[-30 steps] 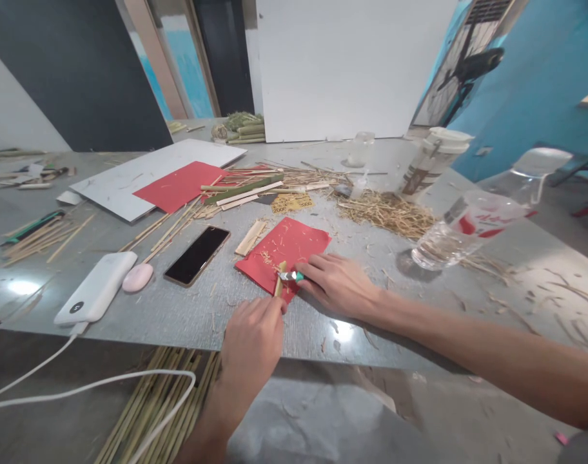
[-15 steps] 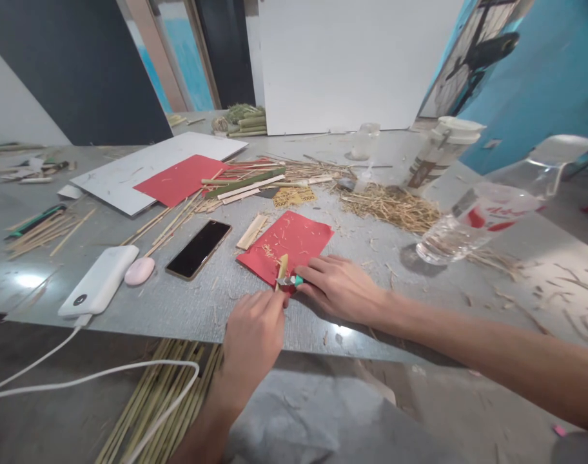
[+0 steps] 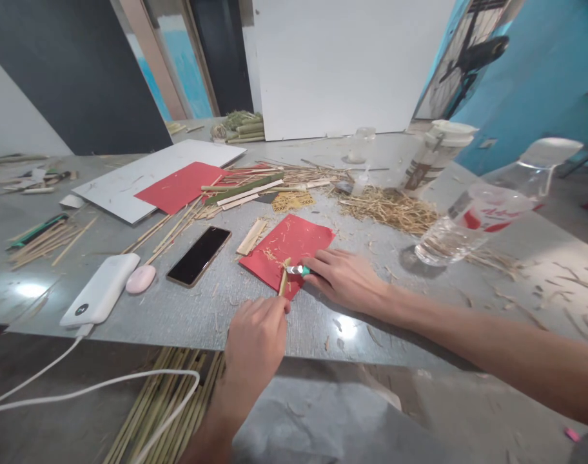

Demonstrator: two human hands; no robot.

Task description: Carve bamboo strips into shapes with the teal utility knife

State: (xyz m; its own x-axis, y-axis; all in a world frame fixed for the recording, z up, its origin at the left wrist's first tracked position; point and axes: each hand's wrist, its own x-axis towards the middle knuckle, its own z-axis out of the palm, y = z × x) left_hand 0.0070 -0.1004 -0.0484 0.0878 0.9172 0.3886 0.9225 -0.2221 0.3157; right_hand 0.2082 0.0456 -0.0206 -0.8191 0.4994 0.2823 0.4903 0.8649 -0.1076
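My left hand is closed around the lower end of a pale straw strip, whose tip points away from me over the red paper. In my right hand is a utility knife with a green handle, mostly covered by my fingers. Its blade reaches left and touches the strip near the tip. Thin shavings lie scattered on the red paper below the blade. A short flat pale piece rests at the paper's left edge.
Left of my hands lie a phone, a pink round case and a white power bank with a cable. A water bottle stands at right, near a straw pile. Several sticks lie behind the red paper.
The knife blade has moved up along the strip, from near my left fingers toward the strip's tip. The left hand has drawn slightly toward me. Both hands keep their hold.
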